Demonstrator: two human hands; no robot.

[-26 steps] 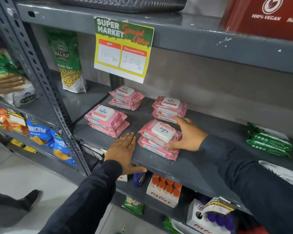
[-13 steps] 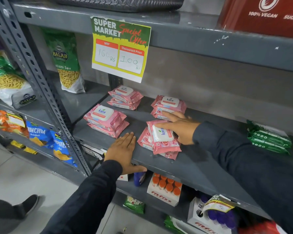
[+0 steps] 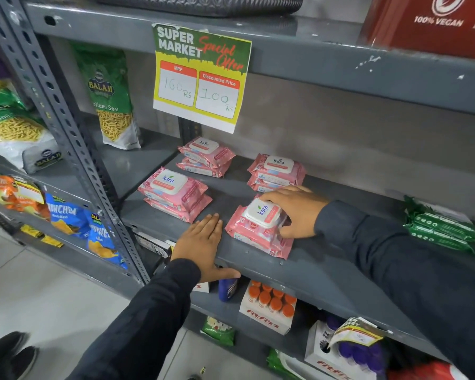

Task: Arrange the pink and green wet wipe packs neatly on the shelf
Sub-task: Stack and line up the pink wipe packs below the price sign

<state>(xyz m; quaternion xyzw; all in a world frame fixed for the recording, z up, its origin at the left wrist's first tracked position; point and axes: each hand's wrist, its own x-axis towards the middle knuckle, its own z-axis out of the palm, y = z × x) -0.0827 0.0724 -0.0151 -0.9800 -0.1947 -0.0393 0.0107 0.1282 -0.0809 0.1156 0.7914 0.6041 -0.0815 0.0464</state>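
Note:
Pink wet wipe packs lie in several two-high stacks on the grey shelf (image 3: pixel 321 267): front left stack (image 3: pixel 173 194), back left stack (image 3: pixel 206 157), back right stack (image 3: pixel 276 171) and front right stack (image 3: pixel 255 231). My right hand (image 3: pixel 295 211) grips the top pack of the front right stack, fingers over its white lid and thumb at its side. My left hand (image 3: pixel 203 244) rests flat on the shelf's front edge, between the two front stacks, holding nothing. Green wet wipe packs (image 3: pixel 440 224) lie stacked at the far right of the shelf.
A yellow-green price sign (image 3: pixel 200 75) hangs from the shelf above. Snack bags (image 3: pixel 110 97) fill the unit to the left. Fitfizz bottle cartons (image 3: pixel 269 308) stand on the shelf below. A red box (image 3: pixel 433 20) sits top right. Someone's shoes (image 3: pixel 8 352) show bottom left.
My right hand lifted and turned the top pack of the front right stack, then set it back down flat on the stack. The left hand has stayed put.

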